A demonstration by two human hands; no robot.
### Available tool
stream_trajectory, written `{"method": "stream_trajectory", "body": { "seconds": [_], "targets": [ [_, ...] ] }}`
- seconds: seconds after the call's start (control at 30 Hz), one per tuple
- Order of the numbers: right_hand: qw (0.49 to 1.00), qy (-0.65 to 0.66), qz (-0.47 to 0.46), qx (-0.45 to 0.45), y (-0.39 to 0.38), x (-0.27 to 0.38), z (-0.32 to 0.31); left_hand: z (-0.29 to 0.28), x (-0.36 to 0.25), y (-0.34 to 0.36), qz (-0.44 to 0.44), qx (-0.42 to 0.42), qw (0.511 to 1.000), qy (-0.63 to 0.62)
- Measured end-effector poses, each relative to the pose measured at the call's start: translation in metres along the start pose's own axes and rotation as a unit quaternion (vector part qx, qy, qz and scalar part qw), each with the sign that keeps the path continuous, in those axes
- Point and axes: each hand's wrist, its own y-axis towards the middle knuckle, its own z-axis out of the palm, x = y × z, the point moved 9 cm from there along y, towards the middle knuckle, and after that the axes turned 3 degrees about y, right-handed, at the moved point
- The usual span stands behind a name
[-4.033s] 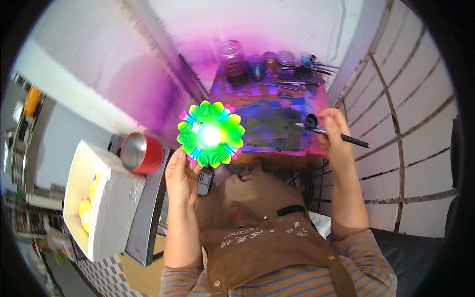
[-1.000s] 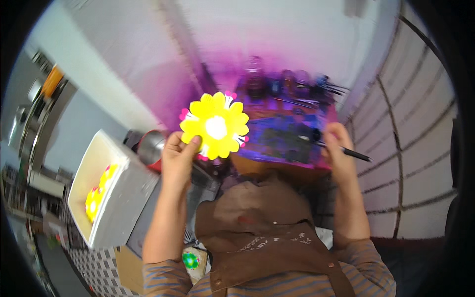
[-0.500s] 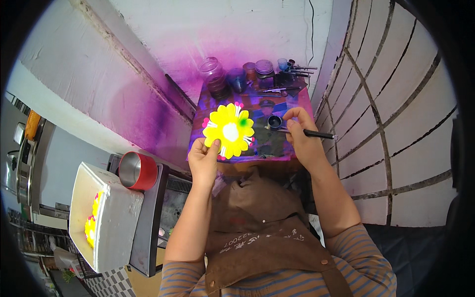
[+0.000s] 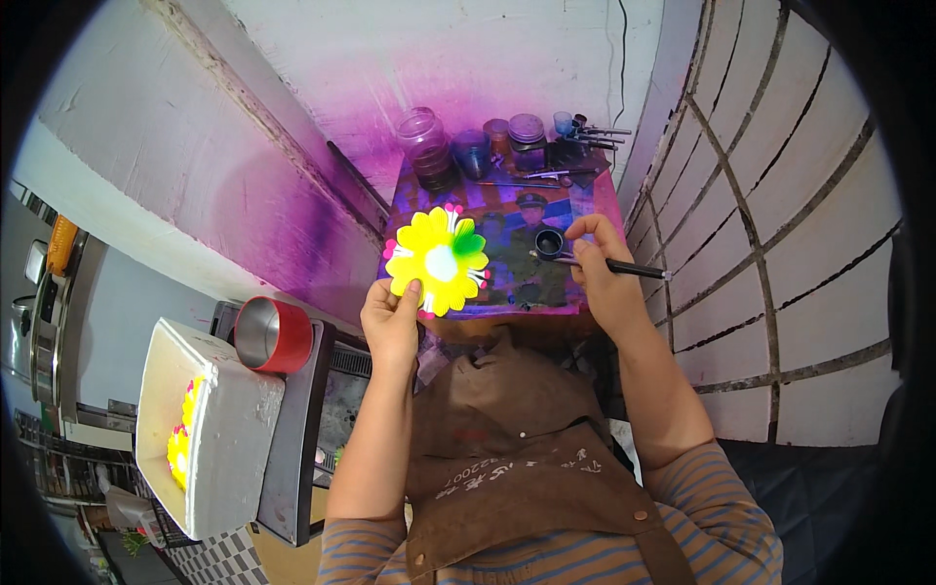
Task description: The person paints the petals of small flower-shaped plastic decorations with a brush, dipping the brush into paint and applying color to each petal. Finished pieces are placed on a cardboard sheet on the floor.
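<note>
Flower point(image 4: 438, 258) — a flat yellow one with a white centre, a green patch on its right petals and pink tips at the rim — sits in my left hand point(image 4: 392, 317), which is pinched on its lower edge, thumb on the front, holding it up over the left part of the bench point(image 4: 507, 292). I see the bench top stained purple and blue, with the wall behind it sprayed magenta. My right hand point(image 4: 600, 273) is closed around an airbrush point(image 4: 585, 258): its small round cup sits just right of the flower, near but not touching, and its dark handle runs out to the right past my fingers toward the tiled wall. At the back of the bench I see jars point(image 4: 473, 146) in a row, with a few thin tools lying beside them on the right. Off to my left, well apart from the bench, a red cup point(image 4: 273, 334) stands on a dark surface, and a white tray point(image 4: 200, 429) next to it holds more yellow pieces. A brown apron point(image 4: 526, 468) covers my front over a striped shirt.
</note>
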Motion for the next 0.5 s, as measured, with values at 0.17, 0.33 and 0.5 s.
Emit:
{"method": "stream_trajectory", "body": {
  "seconds": [0.17,0.33,0.5],
  "targets": [
    [0.999,-0.030,-0.016,-0.003,-0.004,0.003,0.004,-0.005,0.003,0.002,0.005,-0.008,1.000,-0.012],
    [1.000,0.000,-0.007,0.018,-0.004,-0.003,0.008,-0.005,0.003,0.003,0.006,-0.015,1.000,-0.020],
    [0.999,0.029,0.006,0.032,-0.004,0.001,0.011,-0.012,0.028,0.004,-0.045,-0.066,0.994,-0.073]
  ]
}}
